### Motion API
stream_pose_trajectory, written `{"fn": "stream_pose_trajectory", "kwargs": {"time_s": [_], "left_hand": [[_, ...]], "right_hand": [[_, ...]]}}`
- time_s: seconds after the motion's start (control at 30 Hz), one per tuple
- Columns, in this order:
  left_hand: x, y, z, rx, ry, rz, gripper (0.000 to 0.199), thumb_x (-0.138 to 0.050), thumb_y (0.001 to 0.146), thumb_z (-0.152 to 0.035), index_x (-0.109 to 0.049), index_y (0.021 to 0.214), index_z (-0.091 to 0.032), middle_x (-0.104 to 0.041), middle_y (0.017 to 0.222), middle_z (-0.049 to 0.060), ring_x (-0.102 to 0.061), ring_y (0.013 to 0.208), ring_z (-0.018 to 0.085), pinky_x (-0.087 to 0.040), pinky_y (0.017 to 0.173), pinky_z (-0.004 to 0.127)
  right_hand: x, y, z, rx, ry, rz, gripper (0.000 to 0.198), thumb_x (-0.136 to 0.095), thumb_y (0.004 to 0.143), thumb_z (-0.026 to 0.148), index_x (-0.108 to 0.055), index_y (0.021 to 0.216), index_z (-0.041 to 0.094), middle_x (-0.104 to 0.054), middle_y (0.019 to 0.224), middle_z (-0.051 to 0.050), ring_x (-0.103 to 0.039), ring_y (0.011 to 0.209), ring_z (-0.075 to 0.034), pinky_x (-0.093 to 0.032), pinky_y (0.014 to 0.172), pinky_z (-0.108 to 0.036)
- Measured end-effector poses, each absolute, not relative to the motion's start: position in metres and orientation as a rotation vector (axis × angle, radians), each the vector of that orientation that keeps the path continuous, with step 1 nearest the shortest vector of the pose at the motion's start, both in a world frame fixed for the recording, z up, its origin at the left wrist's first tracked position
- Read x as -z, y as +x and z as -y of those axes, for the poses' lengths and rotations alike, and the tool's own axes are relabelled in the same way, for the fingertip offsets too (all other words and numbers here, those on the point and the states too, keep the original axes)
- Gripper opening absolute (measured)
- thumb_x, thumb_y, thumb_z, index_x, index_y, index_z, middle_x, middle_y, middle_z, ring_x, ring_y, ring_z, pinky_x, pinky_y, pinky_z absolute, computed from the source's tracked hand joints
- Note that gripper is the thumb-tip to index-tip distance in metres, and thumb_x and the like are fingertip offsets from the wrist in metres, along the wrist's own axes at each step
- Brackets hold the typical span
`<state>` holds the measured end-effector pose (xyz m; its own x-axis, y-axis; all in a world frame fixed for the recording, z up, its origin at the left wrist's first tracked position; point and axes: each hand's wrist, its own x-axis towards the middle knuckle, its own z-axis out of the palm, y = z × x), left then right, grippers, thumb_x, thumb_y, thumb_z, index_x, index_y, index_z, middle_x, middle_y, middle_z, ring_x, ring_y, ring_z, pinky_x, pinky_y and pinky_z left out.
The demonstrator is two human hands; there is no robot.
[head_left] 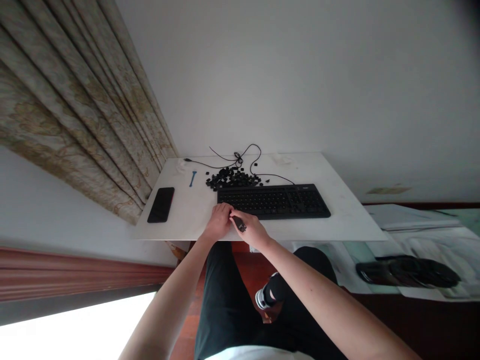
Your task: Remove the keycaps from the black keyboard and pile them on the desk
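A black keyboard (273, 201) lies on the white table, with many of its keys in place. My left hand (219, 220) rests at its front left corner, fingers curled together; what they hold, if anything, is hidden. Right beside it, my right hand (250, 227) is closed around a short dark tool (239, 223), its end pointing back toward me. The tool's front end is hidden by the fingers, so its kind is unclear. Behind the keyboard's left half spreads a pile of loose black keycaps (228, 178).
A small blue tool (193, 178) and a black phone (161, 205) lie on the table (195, 215) to the left. The keyboard's cable (238, 159) is bundled near the wall. Curtains (93, 110) hang at left; a dark shiny object (407, 271) lies on a lower surface at right.
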<state>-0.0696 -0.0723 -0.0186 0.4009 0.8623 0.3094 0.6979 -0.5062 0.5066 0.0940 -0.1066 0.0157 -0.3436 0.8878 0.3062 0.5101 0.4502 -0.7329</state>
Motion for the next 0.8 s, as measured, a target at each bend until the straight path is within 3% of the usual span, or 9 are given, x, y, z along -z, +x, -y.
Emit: {"fn": "stream_pose_trajectory", "kwargs": {"time_s": [0.2,0.53,0.8], "left_hand": [[0.015,-0.071,0.071,-0.975,2.212,-1.335,0.015,-0.053,0.093,-0.012,-0.064,0.098,-0.020,-0.065,0.099,0.007,-0.062,0.098,0.022,-0.051,0.090,0.038],[0.014,-0.083,0.051,-1.318,1.781,-1.598,0.019,-0.056,0.095,-0.024,-0.074,0.102,-0.024,-0.072,0.101,0.004,-0.068,0.096,0.017,-0.057,0.089,0.032],[-0.020,-0.088,-0.021,-1.199,1.587,-1.761,0.016,-0.063,0.090,-0.016,-0.074,0.101,-0.011,-0.075,0.097,0.007,-0.066,0.088,0.017,-0.054,0.092,0.036]], "right_hand": [[-0.018,0.117,0.099,-0.594,-1.244,1.787,0.019,-0.056,0.096,0.037,-0.068,0.103,0.024,-0.075,0.106,-0.008,-0.073,0.099,-0.023,-0.055,0.092,-0.034],[0.007,0.185,0.080,-0.194,-1.414,1.547,0.028,-0.053,0.097,0.044,-0.067,0.106,0.021,-0.075,0.107,-0.011,-0.071,0.102,-0.026,-0.054,0.095,-0.039],[0.005,0.185,0.079,-0.175,-1.508,1.636,0.024,-0.052,0.099,0.039,-0.066,0.105,0.021,-0.075,0.108,-0.011,-0.069,0.099,-0.029,-0.051,0.093,-0.039]]}}
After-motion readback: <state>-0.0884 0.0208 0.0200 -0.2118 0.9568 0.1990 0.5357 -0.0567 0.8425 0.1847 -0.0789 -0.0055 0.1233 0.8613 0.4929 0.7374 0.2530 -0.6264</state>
